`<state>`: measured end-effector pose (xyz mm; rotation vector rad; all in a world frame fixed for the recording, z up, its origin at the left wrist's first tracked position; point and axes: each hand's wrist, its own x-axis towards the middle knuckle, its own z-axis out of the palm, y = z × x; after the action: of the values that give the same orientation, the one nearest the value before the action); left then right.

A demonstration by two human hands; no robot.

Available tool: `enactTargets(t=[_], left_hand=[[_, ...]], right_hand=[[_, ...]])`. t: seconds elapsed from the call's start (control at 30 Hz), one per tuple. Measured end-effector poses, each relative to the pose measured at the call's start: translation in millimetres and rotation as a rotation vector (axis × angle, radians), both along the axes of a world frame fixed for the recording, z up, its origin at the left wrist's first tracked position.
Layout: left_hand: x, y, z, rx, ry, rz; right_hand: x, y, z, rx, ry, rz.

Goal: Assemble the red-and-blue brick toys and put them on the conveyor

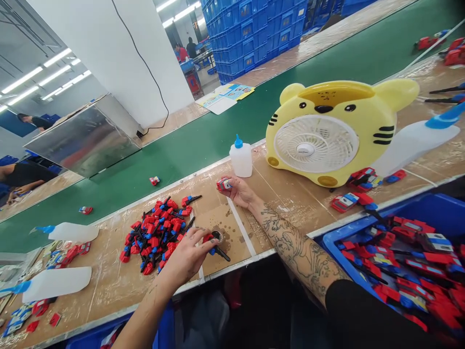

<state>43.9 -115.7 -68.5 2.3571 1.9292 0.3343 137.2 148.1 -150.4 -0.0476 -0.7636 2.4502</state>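
Head view: hands (189, 254) on toy parts (157, 236)

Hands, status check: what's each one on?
Left hand pressing a red-and-black part on bench. Right hand holding small toy piece. Parts pile beside left.

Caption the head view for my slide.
Right hand holds a small toy part; left hand pinches another beside the red-blue pile.

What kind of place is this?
Probably a toy assembly line in a factory: a green conveyor belt runs past the bench, a pile of red and blue toy parts lies there, and stacked blue crates stand behind.
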Motion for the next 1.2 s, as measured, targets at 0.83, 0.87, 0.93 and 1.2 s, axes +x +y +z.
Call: enactTargets(t=[0.83,0.87,0.93,1.2], left_hand=[[-17.9,28.8,-10.3,0.136,-0.828,0.580],[-18.9,35.2,-11.8,0.215,-0.943,0.643],[-20.2,49.0,-14.5,0.344,-1.119,0.698],[-24.9,82.2,-20.5,0.301,-1.254,0.684]], right_hand=[[-3.8,-18.7,0.8,0.081,-0.016,0.096],[-4.5,-19.8,0.4,0.085,-0.019,0.095],[-5.4,-21.9,0.3,0.088,-0.034,0.092],[-11.1,-29.3,0.0,0.235,-0.126,-0.008]])
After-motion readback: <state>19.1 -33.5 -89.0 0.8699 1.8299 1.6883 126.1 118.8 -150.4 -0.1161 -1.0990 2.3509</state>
